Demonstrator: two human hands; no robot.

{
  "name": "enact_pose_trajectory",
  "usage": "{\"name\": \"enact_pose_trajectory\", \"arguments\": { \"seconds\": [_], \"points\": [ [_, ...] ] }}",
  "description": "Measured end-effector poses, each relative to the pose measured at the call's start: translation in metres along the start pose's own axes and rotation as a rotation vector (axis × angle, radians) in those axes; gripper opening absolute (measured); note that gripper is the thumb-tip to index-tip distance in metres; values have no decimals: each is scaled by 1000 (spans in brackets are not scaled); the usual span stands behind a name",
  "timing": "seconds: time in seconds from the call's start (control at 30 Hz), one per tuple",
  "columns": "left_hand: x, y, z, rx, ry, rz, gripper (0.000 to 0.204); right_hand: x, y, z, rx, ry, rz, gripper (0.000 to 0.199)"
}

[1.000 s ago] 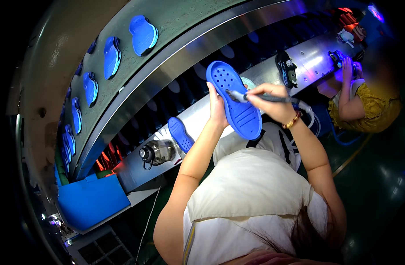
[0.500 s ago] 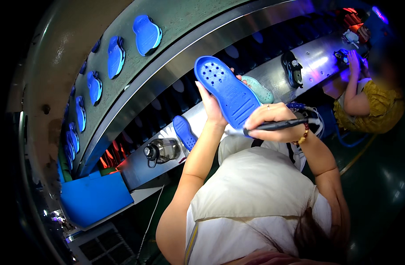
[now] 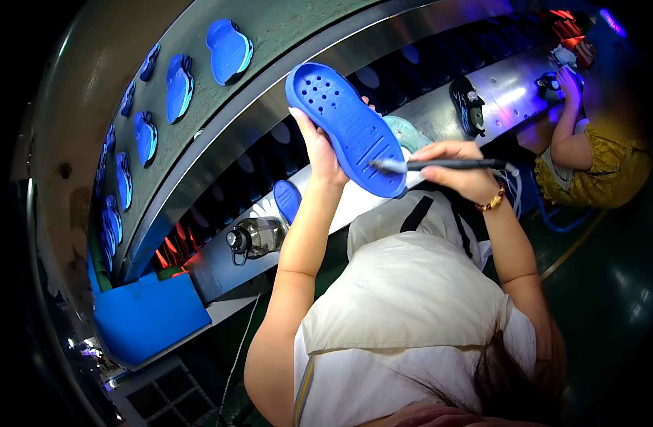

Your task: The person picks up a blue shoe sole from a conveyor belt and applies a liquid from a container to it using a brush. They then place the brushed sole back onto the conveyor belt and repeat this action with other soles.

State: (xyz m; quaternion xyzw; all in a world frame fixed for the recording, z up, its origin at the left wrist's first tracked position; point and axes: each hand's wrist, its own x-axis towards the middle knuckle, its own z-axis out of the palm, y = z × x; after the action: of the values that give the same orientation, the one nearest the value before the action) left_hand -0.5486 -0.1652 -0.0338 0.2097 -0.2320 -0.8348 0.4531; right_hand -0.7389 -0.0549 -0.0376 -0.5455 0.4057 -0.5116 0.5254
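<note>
My left hand (image 3: 321, 151) is closed round the edge of a blue shoe sole (image 3: 355, 132), raised over the bench and tilted, with its holed end up and away from me. In my right hand (image 3: 469, 178) is a brush (image 3: 483, 164) with a black handle and a pale tube at its back end. Its light bristles (image 3: 388, 166) touch the grooved lower part of the sole. Behind the sole, a pale green rounded object (image 3: 406, 131) is partly hidden. Another blue sole (image 3: 287, 200) lies on the bench by my left forearm.
A clear bottle with a black lid (image 3: 257, 238) stands on the metal bench (image 3: 430, 107). Blue soles (image 3: 228, 51) lie along the green conveyor belt (image 3: 198, 99). A blue box (image 3: 150, 311) is at lower left. At right, a co-worker in yellow (image 3: 608, 167) handles a dark shoe part (image 3: 547, 85).
The sole has moved up and left with my left hand. My right hand has swung the brush from the sole's lower edge onto its grooves. The soles on the belt have shifted slightly.
</note>
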Motion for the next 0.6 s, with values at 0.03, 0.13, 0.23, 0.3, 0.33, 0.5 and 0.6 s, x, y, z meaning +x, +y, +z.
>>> {"name": "enact_pose_trajectory", "arguments": {
  "seconds": [0.03, 0.13, 0.23, 0.3, 0.33, 0.5, 0.6],
  "points": [
    [2, 1, -2, 21, 1, -4, 88, -1, 1, 4, -48, -79, -50, 20],
    [4, 5, 1, 37, 0, -21, 89, 4, 7, 3, 63, -198, -180, 18],
    [9, 8, 9, 25, -30, -7, 86, 11, 21, -5, 303, -33, -126, 13],
    [12, 9, 17, 24, -25, 16, 81, 12, 22, -2, 432, 17, -57, 13],
    [13, 9, 19, 33, 7, 18, 77, 11, 20, 3, 555, 37, -14, 13],
    [-12, -22, 35, -139, -119, 1, 60, 15, 13, 22, 578, 225, -71, 11],
    [-8, -24, 23, -126, -47, -89, 59, 7, 6, 30, 89, 214, -152, 11]
  ]
}}
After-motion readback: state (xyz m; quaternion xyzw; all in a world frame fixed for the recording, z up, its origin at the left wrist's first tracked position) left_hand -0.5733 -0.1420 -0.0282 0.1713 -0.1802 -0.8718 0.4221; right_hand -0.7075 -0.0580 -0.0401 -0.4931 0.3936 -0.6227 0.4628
